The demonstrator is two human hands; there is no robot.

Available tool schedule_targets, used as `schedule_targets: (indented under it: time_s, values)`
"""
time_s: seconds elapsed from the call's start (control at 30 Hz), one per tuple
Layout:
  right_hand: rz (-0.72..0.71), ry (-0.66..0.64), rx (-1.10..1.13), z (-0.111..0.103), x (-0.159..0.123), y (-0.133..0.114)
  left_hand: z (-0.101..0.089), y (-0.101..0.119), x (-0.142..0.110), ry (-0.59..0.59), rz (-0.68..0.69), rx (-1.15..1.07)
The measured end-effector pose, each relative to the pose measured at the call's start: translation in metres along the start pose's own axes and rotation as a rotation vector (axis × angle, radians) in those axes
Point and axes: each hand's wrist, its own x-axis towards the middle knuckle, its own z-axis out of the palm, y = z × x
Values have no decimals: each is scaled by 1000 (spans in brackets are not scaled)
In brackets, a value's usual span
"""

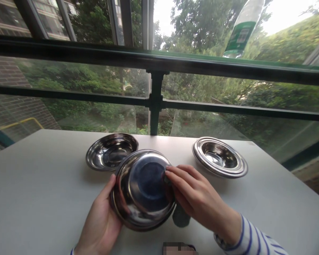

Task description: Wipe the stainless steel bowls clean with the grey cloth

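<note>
One bowl sits on the counter beyond the left hand, whose fingers clasp the left side of a held bowl, round, its right side met by a cloth pinched in the fingers of the right hand, with nested bowls beyond and a bottle, its green label unreadable

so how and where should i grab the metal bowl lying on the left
The left bowl is probably best pinched at its left rim, from the left: it sits open side up with an exposed lip, while the held bowl overlaps its near right edge in this view.
</note>
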Motion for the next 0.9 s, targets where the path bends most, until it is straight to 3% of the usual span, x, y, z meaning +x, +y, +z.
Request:
schedule_targets:
  time_s: [0.2,0.3,0.43,0.53,0.7,0.83,0.9]
  values:
    - [129,144,30,-4,-2,0,0,-1,0,-10,8,36]
    - [162,59,-2,-6,-1,-10,0,1,1,7,26,22]
    - [24,-106,-10,-6,-1,-19,-1,6,4,31,56,-18]
    - [-106,-111,-20,-6,-3,-13,-2,8,4,21,44,-22]
    - [-84,-65,-27,-11,-2,-6,-2,5,3,-14,22,-12]
    - [-208,-110,-78,-14,3,-14,-1,1,4,-7,-3,17]
    - [-189,-114,-89,-13,4,-13,-1,-1,4,-28,-1,20]
